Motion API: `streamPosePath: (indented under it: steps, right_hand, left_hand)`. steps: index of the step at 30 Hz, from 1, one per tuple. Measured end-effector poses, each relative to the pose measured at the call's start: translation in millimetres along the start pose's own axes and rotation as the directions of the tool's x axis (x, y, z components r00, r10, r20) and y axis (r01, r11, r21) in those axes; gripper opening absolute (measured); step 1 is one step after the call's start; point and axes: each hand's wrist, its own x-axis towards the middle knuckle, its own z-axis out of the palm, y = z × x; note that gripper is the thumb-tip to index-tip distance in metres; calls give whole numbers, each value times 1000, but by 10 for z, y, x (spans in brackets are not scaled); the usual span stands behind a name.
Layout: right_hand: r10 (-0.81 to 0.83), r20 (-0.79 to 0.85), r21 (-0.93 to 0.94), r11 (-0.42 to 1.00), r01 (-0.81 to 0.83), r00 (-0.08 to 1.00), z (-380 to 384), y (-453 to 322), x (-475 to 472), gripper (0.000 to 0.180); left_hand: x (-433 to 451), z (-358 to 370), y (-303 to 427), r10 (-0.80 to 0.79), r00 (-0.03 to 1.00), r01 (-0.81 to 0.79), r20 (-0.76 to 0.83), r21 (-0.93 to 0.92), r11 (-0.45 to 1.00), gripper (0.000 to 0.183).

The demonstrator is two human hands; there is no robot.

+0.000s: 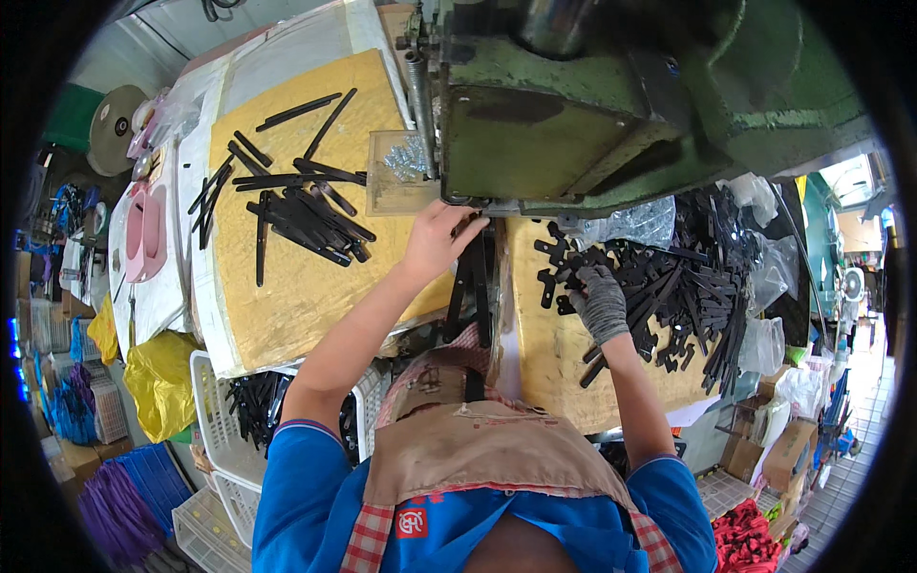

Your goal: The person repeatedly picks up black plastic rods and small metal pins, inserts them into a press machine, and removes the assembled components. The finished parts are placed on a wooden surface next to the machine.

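My bare left hand (438,242) is at the lower front edge of a green press-type machine (537,143). Its thumb and fingers close around the upper end of long black strips (473,290), which hang down towards my apron; the exact grip is partly hidden. In a grey fingerless glove, my right hand (600,304) reaches into small black brackets (551,251) on the right-hand yellow board (544,358). Its fingertips touch the brackets, but whether they pinch one is unclear. Beside that hand lies a large heap of black strips (666,286).
Black strips (315,215) lie scattered on the left yellow board (286,308). A clear tray (380,200) holds small shiny metal parts (407,159). A white basket (215,422) with black parts stands below left. Plastic bags (766,265) lie beyond the right heap.
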Motion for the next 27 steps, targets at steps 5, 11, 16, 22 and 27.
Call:
streamPosePath:
  steps: [5,11,16,22,27]
  right_hand:
    - [-164,-117,-199,970,138,980,-84,-13,-104,40]
    - [-219,8,-365,908,206,976,-184,-149,-79,35]
    - [-352,-263,-214,929,302,898,-137,36,-64,23]
    - [64,-87,953,297,65,994,-363,-1248,305,13]
    - [13,115,976,183,-115,993,-1,-1734,929,16]
  left_hand:
    - [208,-468,-564,3,987,45,-160,293,955,18]
    - [313,-638,-847,-127,983,42,135,506,861,14]
    - [286,-748,-609,-255,945,212,202,214,954,17]
    - [188,-564,-265,-404,894,447,193,-311,839,21]
    - [132,-434,-46,-447,878,470,172,-494,732,12]
